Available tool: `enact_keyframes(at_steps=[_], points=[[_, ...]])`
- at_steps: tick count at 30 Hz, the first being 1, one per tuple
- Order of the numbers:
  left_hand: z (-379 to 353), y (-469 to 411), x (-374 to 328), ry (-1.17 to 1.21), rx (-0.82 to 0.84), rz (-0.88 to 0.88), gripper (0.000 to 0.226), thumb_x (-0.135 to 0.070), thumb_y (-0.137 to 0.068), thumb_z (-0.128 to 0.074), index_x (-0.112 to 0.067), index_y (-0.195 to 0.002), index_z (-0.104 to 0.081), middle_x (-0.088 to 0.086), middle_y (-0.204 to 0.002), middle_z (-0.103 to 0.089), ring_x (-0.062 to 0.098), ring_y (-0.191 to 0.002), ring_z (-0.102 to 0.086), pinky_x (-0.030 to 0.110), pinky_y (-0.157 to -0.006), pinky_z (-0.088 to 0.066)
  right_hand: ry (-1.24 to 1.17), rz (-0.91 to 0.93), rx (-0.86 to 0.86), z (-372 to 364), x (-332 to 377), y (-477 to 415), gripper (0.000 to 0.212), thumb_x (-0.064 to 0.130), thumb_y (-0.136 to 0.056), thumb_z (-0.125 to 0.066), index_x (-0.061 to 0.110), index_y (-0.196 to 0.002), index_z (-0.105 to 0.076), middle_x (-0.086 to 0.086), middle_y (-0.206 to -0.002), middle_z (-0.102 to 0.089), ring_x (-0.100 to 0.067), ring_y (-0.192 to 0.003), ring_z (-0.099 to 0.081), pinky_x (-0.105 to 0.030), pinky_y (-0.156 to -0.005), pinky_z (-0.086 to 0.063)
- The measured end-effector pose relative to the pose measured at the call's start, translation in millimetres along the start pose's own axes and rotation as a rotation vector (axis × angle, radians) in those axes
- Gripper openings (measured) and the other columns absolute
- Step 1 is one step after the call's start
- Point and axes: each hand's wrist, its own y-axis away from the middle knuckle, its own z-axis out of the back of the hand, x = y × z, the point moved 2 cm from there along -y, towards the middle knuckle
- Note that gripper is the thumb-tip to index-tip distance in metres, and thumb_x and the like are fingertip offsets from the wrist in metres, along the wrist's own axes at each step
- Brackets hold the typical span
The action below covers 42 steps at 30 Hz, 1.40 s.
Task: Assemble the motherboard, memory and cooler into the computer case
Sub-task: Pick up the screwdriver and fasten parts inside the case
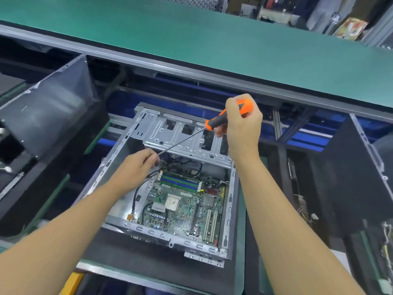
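An open silver computer case (230, 211) lies flat in front of me. The green motherboard (182, 211) sits inside it, with blue and green memory slots (180, 182) and a bare CPU (173, 202) at its middle. My right hand (242, 126) grips the orange and black handle of a long screwdriver (217, 121). Its shaft slants down-left to my left hand (136, 167), whose fingertips pinch the shaft near the tip at the board's far-left corner. No cooler is in view.
The case's drive cage (182, 135) spans its far end. A green-topped shelf (212, 43) hangs over the bench. Dark bins stand at the left (46, 109) and right (344, 177). Loose black cables (138, 194) run along the board's left side.
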Motion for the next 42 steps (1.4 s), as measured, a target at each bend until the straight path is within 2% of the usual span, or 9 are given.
enact_keyframes(at_steps=[8,10,18,22,27,31,35,39,42], points=[[21,4,-20,0.055,-0.011,-0.165,0.019,-0.030,-0.103,-0.042,-0.026,-0.097,-0.059,-0.014,-0.086,-0.063,0.001,-0.080,-0.058,0.025,-0.070,-0.047,-0.049,0.033,-0.085,-27,17,13,0.027,0.031,-0.097,-0.059,0.016,-0.077,-0.049,-0.019,-0.059,-0.066,-0.022,-0.044,-0.055,-0.025,-0.045,-0.045],[37,10,-33,0.126,-0.063,-0.209,0.017,-0.025,-0.104,-0.044,-0.024,-0.100,-0.061,-0.024,-0.079,-0.061,-0.002,-0.071,-0.054,0.014,-0.064,-0.039,-0.110,0.062,-0.083,-46,33,10,0.030,0.037,-0.094,-0.064,0.021,-0.072,-0.052,-0.021,-0.060,-0.064,-0.026,-0.044,-0.052,-0.026,-0.047,-0.045],[159,33,-31,0.120,-0.294,-0.264,0.022,-0.019,-0.102,-0.048,-0.020,-0.099,-0.070,-0.031,-0.073,-0.057,-0.007,-0.062,-0.049,0.009,-0.058,-0.035,-0.248,0.027,0.110,-134,61,2,0.024,0.031,-0.092,-0.067,0.015,-0.095,-0.050,-0.008,-0.068,-0.067,-0.021,-0.053,-0.057,-0.028,-0.047,-0.047],[206,54,28,0.096,-0.144,-0.063,0.023,-0.026,-0.099,-0.052,-0.034,-0.088,-0.071,-0.021,-0.068,-0.061,0.000,-0.059,-0.050,0.018,-0.062,-0.040,-0.195,-0.144,0.259,-186,28,28,0.022,0.030,-0.098,-0.062,0.013,-0.093,-0.049,-0.003,-0.062,-0.067,-0.019,-0.049,-0.055,-0.027,-0.046,-0.046],[208,104,97,0.331,0.252,0.139,0.017,-0.029,-0.099,-0.056,-0.023,-0.102,-0.071,0.001,-0.075,-0.067,0.021,-0.060,-0.062,0.033,-0.059,-0.052,0.064,-0.359,0.451,-256,-26,67,0.025,0.033,-0.096,-0.064,0.009,-0.091,-0.057,0.001,-0.055,-0.065,-0.011,-0.041,-0.048,-0.022,-0.040,-0.040],[179,120,125,0.558,0.131,0.265,0.015,-0.020,-0.098,-0.060,-0.015,-0.101,-0.073,0.006,-0.081,-0.064,0.020,-0.073,-0.067,0.042,-0.065,-0.060,0.174,-0.509,0.513,-291,-60,95,0.023,0.030,-0.095,-0.069,0.013,-0.086,-0.057,-0.002,-0.056,-0.061,-0.011,-0.042,-0.050,-0.021,-0.039,-0.039],[141,116,140,0.666,0.034,0.391,0.016,-0.008,-0.099,-0.055,0.000,-0.102,-0.068,0.011,-0.078,-0.058,0.015,-0.065,-0.063,0.043,-0.066,-0.062,0.237,-0.595,0.507,-291,-77,101,0.022,0.021,-0.097,-0.064,0.007,-0.081,-0.061,-0.006,-0.067,-0.054,-0.011,-0.045,-0.051,-0.021,-0.041,-0.045],[118,103,141,0.639,-0.028,0.424,0.014,-0.004,-0.100,-0.053,0.003,-0.104,-0.064,0.014,-0.078,-0.053,0.015,-0.060,-0.057,0.041,-0.065,-0.061,0.368,-0.586,0.541,-268,-76,100,0.016,0.005,-0.099,-0.049,0.004,-0.109,-0.062,-0.010,-0.082,-0.061,-0.017,-0.057,-0.054,-0.024,-0.045,-0.049],[128,84,124,0.681,-0.155,0.316,0.014,-0.004,-0.099,-0.054,-0.006,-0.097,-0.067,0.012,-0.071,-0.054,0.017,-0.060,-0.057,0.043,-0.064,-0.061,0.401,-0.454,0.595,-251,-63,97,0.018,0.020,-0.097,-0.059,0.013,-0.112,-0.065,-0.004,-0.088,-0.068,-0.009,-0.058,-0.061,-0.024,-0.050,-0.050]])
